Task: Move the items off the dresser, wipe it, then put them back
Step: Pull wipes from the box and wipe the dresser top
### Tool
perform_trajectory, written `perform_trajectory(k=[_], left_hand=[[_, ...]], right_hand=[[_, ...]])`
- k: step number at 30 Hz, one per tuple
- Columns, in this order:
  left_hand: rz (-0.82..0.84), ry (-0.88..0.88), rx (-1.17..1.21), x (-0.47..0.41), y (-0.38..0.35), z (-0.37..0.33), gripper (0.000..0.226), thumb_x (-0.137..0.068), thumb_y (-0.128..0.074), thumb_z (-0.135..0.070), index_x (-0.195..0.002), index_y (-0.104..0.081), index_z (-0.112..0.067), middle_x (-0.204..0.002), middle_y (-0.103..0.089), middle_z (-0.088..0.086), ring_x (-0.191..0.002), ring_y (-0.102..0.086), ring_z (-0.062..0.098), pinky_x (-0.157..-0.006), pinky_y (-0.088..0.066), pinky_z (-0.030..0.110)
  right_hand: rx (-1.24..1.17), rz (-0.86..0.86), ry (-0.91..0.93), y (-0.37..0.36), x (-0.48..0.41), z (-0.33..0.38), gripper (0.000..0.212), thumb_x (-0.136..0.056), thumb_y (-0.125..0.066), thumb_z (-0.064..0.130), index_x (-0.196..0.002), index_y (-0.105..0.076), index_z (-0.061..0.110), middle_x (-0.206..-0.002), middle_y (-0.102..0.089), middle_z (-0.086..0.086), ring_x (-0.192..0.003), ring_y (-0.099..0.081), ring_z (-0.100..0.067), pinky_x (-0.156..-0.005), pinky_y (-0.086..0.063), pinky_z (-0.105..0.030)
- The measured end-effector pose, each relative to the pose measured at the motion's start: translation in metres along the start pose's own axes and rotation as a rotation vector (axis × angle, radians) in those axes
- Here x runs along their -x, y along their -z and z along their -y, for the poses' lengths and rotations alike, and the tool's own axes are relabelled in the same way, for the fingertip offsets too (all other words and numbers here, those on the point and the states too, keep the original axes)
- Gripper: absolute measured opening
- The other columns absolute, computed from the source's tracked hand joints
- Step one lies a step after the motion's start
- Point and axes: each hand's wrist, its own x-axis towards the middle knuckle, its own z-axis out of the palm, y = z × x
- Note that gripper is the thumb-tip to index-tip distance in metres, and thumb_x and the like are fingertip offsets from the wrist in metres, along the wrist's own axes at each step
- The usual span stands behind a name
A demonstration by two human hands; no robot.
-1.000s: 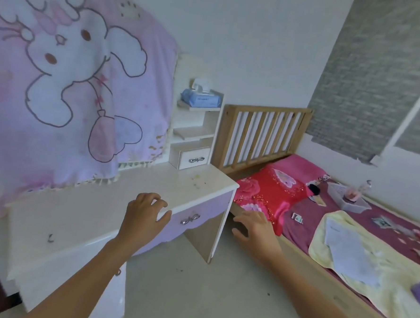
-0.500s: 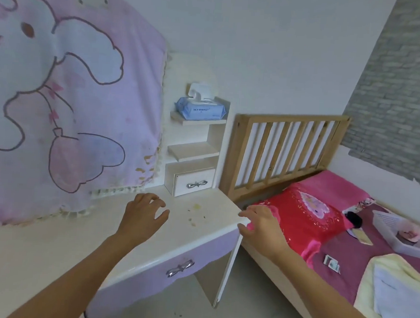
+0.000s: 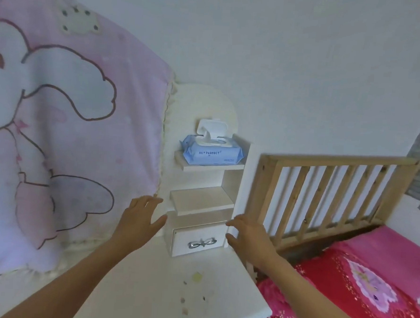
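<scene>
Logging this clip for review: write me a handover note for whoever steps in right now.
Left hand: open, holding nothing, beside the shelf unit.
Right hand: open, holding nothing, near the drawer.
Wipes: on the top shelf, lid open.
Dresser: spots on its top, so not wiped.
Done: top seems cleared of items, as far as seen.
Left: take a wipe, clean the top, return the items.

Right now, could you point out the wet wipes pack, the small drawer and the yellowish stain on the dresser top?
wet wipes pack (image 3: pixel 211 154): head view, on its blue front face.
small drawer (image 3: pixel 202 242): head view, on its silver bow handle.
yellowish stain (image 3: pixel 197 276): head view, at its middle.
</scene>
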Motion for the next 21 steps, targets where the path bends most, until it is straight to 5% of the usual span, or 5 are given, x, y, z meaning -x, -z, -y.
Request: perform_trajectory(k=[7,10,18,21], left_hand=[[-0.057,-0.106,-0.036,-0.132,0.017,-0.028,0.054,-0.091,-0.043,-0.044,-0.136,-0.038,-0.014,-0.137,-0.041,0.004,-0.128,-0.032,0.024,-0.102,-0.03,0.031],[-0.035,-0.159,-0.087,-0.188,0.014,-0.05,0.088,-0.067,-0.014,-0.068,-0.137,-0.035,-0.018,-0.136,-0.039,0.001,-0.127,-0.032,0.023,-0.099,-0.032,0.03],[0.152,-0.112,-0.222,-0.248,-0.02,-0.065,0.071,-0.087,-0.041,-0.058,-0.143,-0.02,-0.02,-0.147,-0.024,0.001,-0.134,-0.022,0.022,-0.106,-0.025,0.034],[0.182,-0.083,-0.235,-0.246,-0.025,-0.065,0.093,-0.068,-0.027,-0.075,-0.143,-0.018,-0.021,-0.148,-0.022,-0.001,-0.134,-0.023,0.021,-0.106,-0.026,0.033]], right_hand=[[0.098,-0.092,0.089,0.051,-0.131,0.001,0.037,-0.092,-0.048,0.03,-0.128,-0.05,0.02,-0.134,-0.047,-0.003,-0.127,-0.037,-0.022,-0.099,-0.033,-0.03],[0.096,-0.162,0.088,0.075,-0.188,-0.008,0.035,-0.091,-0.048,0.025,-0.126,-0.052,0.02,-0.131,-0.049,-0.005,-0.124,-0.038,-0.025,-0.097,-0.034,-0.031],[0.027,-0.104,0.113,0.086,-0.27,-0.037,0.026,-0.092,-0.047,0.019,-0.111,-0.064,0.016,-0.112,-0.058,-0.011,-0.106,-0.05,-0.026,-0.085,-0.039,-0.028],[0.017,0.011,0.242,0.088,-0.29,-0.037,0.021,-0.089,-0.051,0.014,-0.099,-0.069,0.012,-0.09,-0.061,0.0,-0.083,-0.051,-0.016,-0.07,-0.035,-0.022]])
